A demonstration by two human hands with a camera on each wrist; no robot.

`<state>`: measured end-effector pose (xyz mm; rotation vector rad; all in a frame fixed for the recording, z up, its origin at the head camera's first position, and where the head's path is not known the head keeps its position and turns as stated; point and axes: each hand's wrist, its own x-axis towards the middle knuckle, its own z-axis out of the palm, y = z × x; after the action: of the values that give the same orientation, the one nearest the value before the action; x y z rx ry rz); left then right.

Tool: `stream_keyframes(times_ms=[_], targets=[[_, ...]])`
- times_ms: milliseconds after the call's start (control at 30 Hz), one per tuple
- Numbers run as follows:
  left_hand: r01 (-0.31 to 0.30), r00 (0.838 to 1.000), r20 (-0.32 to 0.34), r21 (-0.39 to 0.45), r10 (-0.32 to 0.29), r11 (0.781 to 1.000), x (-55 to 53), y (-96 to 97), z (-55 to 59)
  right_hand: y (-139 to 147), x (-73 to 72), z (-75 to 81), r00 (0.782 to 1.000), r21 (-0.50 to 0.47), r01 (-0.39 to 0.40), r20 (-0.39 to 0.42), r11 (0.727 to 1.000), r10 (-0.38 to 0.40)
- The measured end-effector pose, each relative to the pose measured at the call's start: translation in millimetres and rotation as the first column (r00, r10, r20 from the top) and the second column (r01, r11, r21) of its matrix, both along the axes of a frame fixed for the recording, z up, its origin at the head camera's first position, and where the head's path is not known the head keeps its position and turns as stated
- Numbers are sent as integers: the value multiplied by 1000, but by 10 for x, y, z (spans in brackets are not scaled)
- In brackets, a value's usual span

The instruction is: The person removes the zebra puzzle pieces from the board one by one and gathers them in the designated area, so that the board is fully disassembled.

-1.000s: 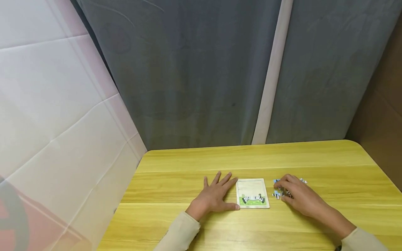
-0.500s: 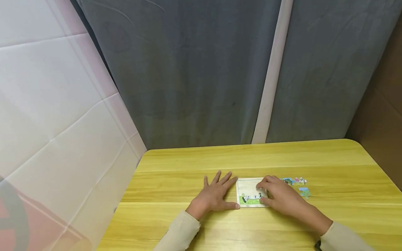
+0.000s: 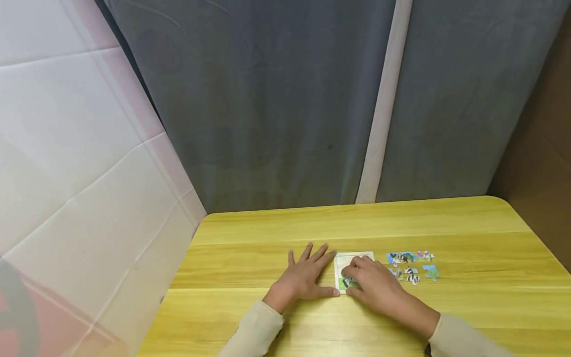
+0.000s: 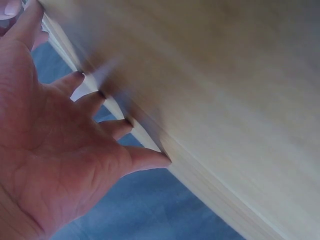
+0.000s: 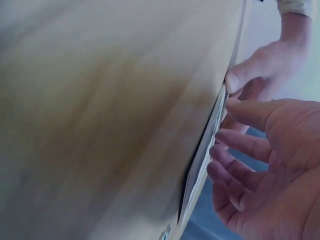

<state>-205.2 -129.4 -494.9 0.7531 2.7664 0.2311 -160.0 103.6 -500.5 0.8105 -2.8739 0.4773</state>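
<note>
A small square puzzle tray [image 3: 368,254] with a pale frame lies on the table, a green strip with zebra legs along its near side. My left hand [image 3: 302,280] is spread flat at its left side, index finger and thumb tips right at the frame. Over the tray's right and near part bends my right hand [image 3: 376,282], hiding much of the picture. In the right wrist view its thumb and bent fingertips rest at the board, and nothing shows between them. To the right lie loose puzzle pieces, among them a zebra-striped piece [image 3: 412,275] and a blue-and-green piece [image 3: 430,272].
The yellow wood-grain table [image 3: 267,228] ends at a grey curtain [image 3: 267,124] behind. A white fabric wall [image 3: 89,148] stands along the left, a brown panel [image 3: 544,148] on the right.
My right hand has moved left from the loose pieces onto the puzzle tray, uncovering those pieces. The left hand has stayed in place at the tray's left side.
</note>
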Motion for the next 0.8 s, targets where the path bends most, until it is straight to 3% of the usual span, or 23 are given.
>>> stream_keyframes(times_ms=[333,633,800], targets=[[-3,1000,3,3,3,1000,2,-8,-9,-65,22,-17,1000,-2,-7,-2,1000,7],[-1,1000,-2,10,1,1000,6,-8,-21,-80,-50,20,988,-94,20,156,995,-6],[-3,1000,-5,9,3,1000,1,-2,-32,-53,-87,-15,984,-149,3,174,989,23]])
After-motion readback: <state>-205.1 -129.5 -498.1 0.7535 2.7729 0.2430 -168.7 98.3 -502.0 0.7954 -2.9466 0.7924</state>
